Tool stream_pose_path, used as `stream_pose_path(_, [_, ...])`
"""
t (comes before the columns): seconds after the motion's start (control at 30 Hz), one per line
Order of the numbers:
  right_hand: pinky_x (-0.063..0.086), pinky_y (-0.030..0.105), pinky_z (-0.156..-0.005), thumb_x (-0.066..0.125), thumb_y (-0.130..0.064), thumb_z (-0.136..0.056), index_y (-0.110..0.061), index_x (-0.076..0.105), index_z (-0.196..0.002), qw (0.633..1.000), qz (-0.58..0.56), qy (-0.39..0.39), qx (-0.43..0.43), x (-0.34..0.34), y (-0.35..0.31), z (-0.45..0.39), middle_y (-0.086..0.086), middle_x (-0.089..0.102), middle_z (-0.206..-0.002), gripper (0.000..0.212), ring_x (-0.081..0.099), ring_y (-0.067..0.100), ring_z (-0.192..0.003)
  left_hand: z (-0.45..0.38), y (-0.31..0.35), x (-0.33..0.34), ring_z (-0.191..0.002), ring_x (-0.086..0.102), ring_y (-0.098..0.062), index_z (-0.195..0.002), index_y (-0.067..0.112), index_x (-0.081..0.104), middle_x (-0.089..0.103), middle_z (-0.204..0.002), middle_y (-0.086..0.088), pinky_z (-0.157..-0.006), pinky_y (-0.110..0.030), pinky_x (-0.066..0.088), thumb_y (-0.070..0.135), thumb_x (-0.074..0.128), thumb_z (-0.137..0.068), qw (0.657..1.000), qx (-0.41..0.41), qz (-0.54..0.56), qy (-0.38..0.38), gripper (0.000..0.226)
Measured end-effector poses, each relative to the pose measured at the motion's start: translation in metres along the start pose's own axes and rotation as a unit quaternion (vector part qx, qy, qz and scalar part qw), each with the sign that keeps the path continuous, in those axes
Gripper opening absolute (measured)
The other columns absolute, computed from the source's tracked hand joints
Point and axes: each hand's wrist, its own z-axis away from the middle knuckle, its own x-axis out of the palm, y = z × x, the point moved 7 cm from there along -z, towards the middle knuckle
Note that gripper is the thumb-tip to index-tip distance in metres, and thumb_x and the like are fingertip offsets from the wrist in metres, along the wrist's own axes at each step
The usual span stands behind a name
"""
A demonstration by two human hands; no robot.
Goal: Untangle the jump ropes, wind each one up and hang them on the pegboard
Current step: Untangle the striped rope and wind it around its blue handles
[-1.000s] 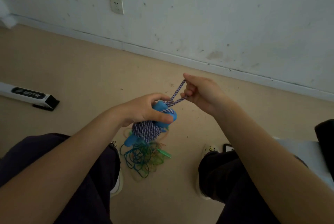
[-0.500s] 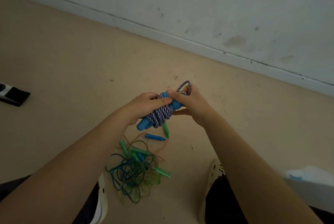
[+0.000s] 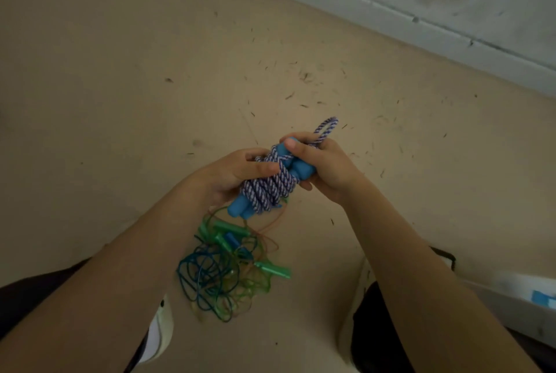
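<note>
Both hands, left hand [image 3: 237, 172] and right hand [image 3: 325, 166], grip the wound striped jump rope [image 3: 270, 186]: light, soft cord likely to slacken, best held across its wraps and stiff blue handles [image 3: 239, 210].

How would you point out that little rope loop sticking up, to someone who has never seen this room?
Start at the tan floor and find the two hands meeting above it. Between them is a bundle of purple-and-white braided rope wound round blue handles. The loop pokes out past the right hand, the only braided strand standing free, unlike the thin cords in the tangle below.
</note>
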Motion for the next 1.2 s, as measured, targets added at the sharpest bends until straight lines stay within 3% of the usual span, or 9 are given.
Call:
stream_pose_path(0.07, [0.038, 0.024, -0.037, 0.067, -0.024, -0.090, 0.001, 0.064, -0.102, 1.000, 0.004, 0.017, -0.005, -0.003, 0.003, 0.001, 0.020, 0.060, -0.083, 0.028, 0.051, 0.023, -0.054, 0.000, -0.003, -0.002, -0.115, 0.059, -0.043, -0.137, -0.006, 0.049, 0.055, -0.133, -0.034, -0.097, -0.056, 0.050, 0.049, 0.087, -0.067, 0.999, 0.000, 0.008, 0.043, 0.096])
stream_pose_path(0.23, [0.043, 0.027, -0.040, 0.065, -0.022, -0.094, 0.007, 0.063, -0.103, 0.986, 0.008, 0.165, -0.002, -0.031, 0.003, 0.008, 0.016, 0.064, -0.077, 0.031, 0.055, 0.021, -0.052, 0.019, 0.011, -0.002, -0.083, 0.074, -0.031, -0.110, 0.018, 0.065, 0.076, -0.097, -0.011, -0.071, -0.034, 0.061, 0.067, 0.039, -0.091, 0.972, -0.042, -0.118, 0.197, 0.059])
stream_pose_path(0.4, [0.043, 0.027, -0.040, 0.064, -0.026, -0.095, 0.009, 0.062, -0.098, 0.983, -0.002, 0.178, -0.033, -0.033, -0.023, 0.022, 0.016, 0.064, -0.073, 0.034, 0.053, 0.022, -0.051, 0.034, 0.030, 0.003, -0.046, 0.052, -0.016, -0.078, 0.012, 0.060, 0.062, -0.058, -0.004, -0.046, -0.024, 0.040, 0.068, 0.032, -0.097, 0.919, 0.014, -0.214, 0.330, 0.065])
stream_pose_path(0.57, [0.038, 0.025, -0.037, 0.065, -0.021, -0.094, 0.000, 0.054, -0.102, 0.982, 0.005, 0.135, -0.135, -0.014, -0.096, 0.055, 0.018, 0.060, -0.074, 0.025, 0.051, 0.022, -0.047, 0.054, 0.065, 0.034, -0.037, 0.030, -0.015, -0.062, 0.016, 0.047, 0.044, -0.046, -0.004, -0.041, -0.021, 0.021, 0.073, 0.034, -0.092, 0.951, 0.065, -0.118, 0.280, 0.065])
stream_pose_path(0.67, [0.037, 0.024, -0.036, 0.067, -0.019, -0.092, -0.002, 0.053, -0.098, 0.977, 0.040, 0.119, -0.172, 0.000, -0.138, 0.086, 0.017, 0.060, -0.073, 0.023, 0.051, 0.024, -0.046, 0.077, 0.082, 0.066, -0.043, 0.037, -0.019, -0.066, 0.014, 0.048, 0.044, -0.049, -0.005, -0.044, -0.026, 0.033, 0.084, 0.038, -0.074, 0.970, 0.070, -0.133, 0.193, 0.072])
stream_pose_path(0.77, [0.038, 0.025, -0.036, 0.072, -0.019, -0.088, -0.003, 0.054, -0.096, 0.974, 0.105, 0.096, -0.175, 0.026, -0.165, 0.120, 0.014, 0.062, -0.071, 0.025, 0.052, 0.025, -0.045, 0.108, 0.097, 0.099, -0.063, 0.065, -0.024, -0.087, 0.010, 0.063, 0.068, -0.069, -0.007, -0.060, -0.034, 0.054, 0.084, 0.043, -0.065, 0.972, 0.036, -0.197, 0.120, 0.079])
stream_pose_path(0.9, [0.041, 0.026, -0.036, 0.069, -0.024, -0.091, -0.005, 0.058, -0.092, 0.971, 0.155, 0.080, -0.161, 0.069, -0.175, 0.170, 0.012, 0.062, -0.066, 0.023, 0.052, 0.025, -0.047, 0.158, 0.129, 0.131, -0.097, 0.072, -0.014, -0.114, 0.029, 0.063, 0.075, -0.104, 0.004, -0.091, -0.038, 0.055, 0.062, 0.081, -0.068, 0.954, 0.121, -0.242, 0.131, 0.059])
stream_pose_path(1.03, [0.049, 0.031, -0.046, 0.050, -0.044, -0.100, -0.011, 0.067, -0.091, 0.967, 0.179, 0.136, -0.122, 0.096, -0.171, 0.211, 0.011, 0.069, -0.075, 0.038, 0.063, 0.028, -0.058, 0.209, 0.144, 0.167, -0.094, 0.068, -0.005, -0.120, 0.031, 0.057, 0.070, -0.107, 0.014, -0.083, -0.028, 0.055, 0.044, 0.092, -0.060, 0.891, 0.166, -0.372, 0.203, 0.070])
stream_pose_path(1.2, [0.060, 0.043, -0.059, 0.042, -0.048, -0.102, -0.004, 0.067, -0.097, 0.967, 0.223, 0.096, -0.079, 0.124, -0.161, 0.254, 0.018, 0.073, -0.079, 0.051, 0.070, 0.033, -0.063, 0.263, 0.139, 0.202, -0.082, 0.068, -0.009, -0.127, 0.039, 0.046, 0.069, -0.095, 0.013, -0.075, -0.041, 0.058, 0.054, 0.084, -0.061, 0.810, 0.238, -0.474, 0.249, 0.078])
